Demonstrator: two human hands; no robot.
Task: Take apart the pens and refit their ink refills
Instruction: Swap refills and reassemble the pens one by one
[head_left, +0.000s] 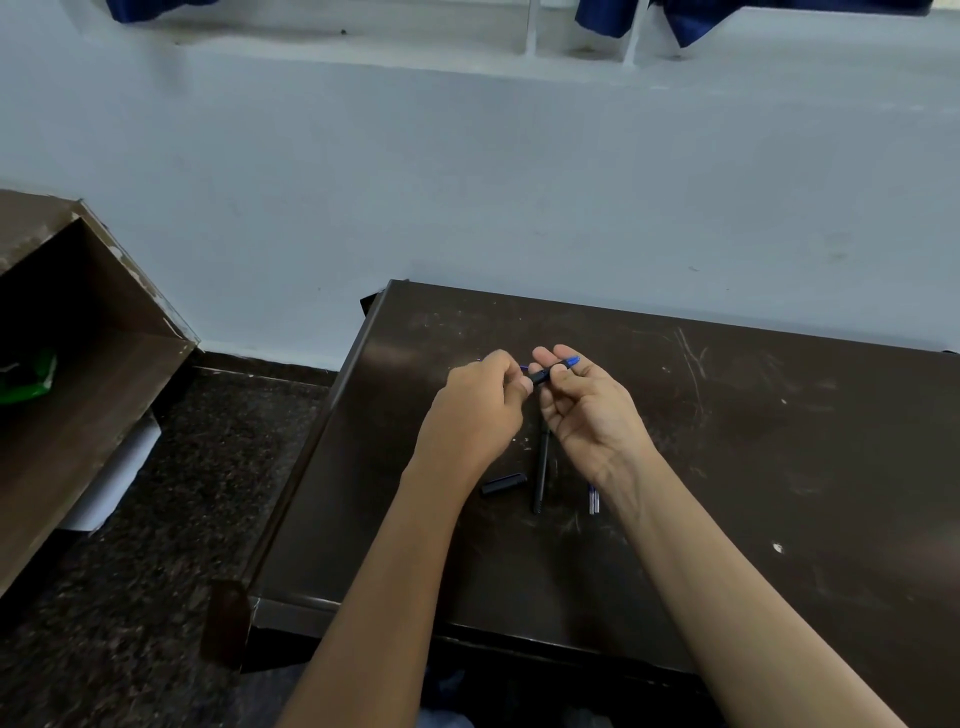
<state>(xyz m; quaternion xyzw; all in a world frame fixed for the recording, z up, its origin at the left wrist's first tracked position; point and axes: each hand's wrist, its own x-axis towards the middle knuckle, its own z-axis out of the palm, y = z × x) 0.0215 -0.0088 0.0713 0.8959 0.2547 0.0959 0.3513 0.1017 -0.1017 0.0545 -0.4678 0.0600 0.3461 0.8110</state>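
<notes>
Head view: a scratched dark table (779, 467) is noted. Over the slim black barrel (541, 467) lying on it, a short black pen section (545, 375) is pinched by the right hand (587, 410), its thin blue refill (523, 368) by the left hand (478, 410). A black cap (503, 484) lies left of the barrel, spare refills (594, 500) right. The refill is judged light and bendable; a grip near the section is advised.

dark glossy table (727, 415), scratched and scuffed; matt black plastic pen barrel (541, 467) and cap (503, 484).
</notes>
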